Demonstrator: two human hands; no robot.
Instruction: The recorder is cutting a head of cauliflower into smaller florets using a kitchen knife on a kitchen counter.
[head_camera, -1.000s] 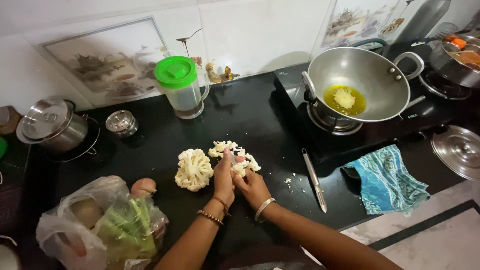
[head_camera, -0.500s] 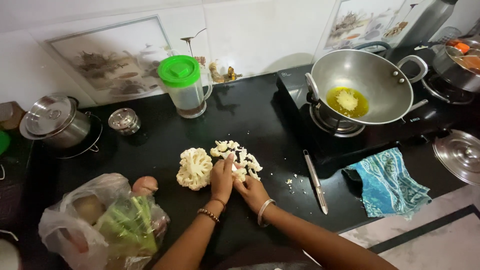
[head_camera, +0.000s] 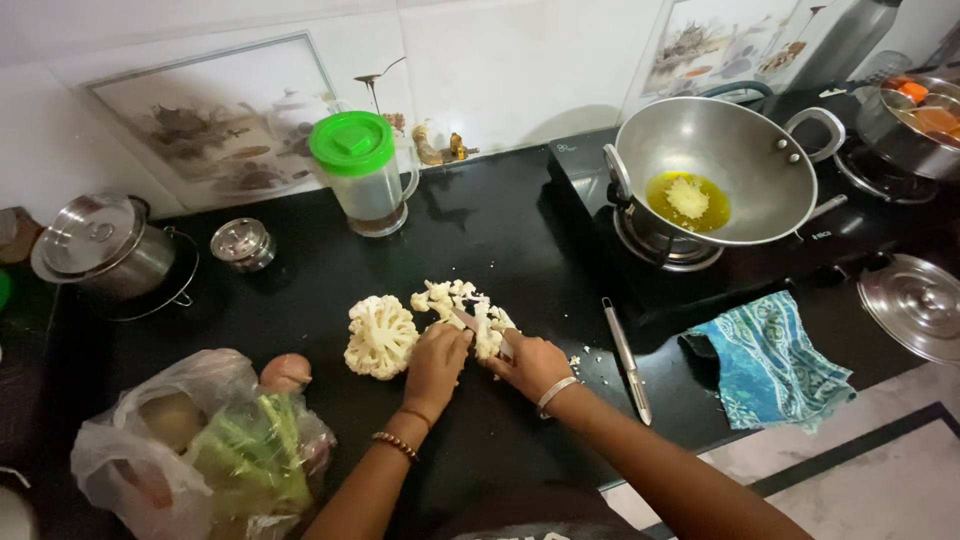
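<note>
Head view: my left hand (head_camera: 436, 361) pinches a floret (head_camera: 487, 325) on the black counter (head_camera: 500, 230); my right hand (head_camera: 532, 364) grips a knife (head_camera: 470, 322) against it, beside the cauliflower (head_camera: 380, 335).

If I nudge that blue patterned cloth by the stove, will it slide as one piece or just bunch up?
The blue patterned cloth lies crumpled with soft folds, so it is probably floppy and would bunch rather than slide whole. It looks thin, so likely light. One corner hangs past the black counter edge, so a push that way might drop it.
</note>
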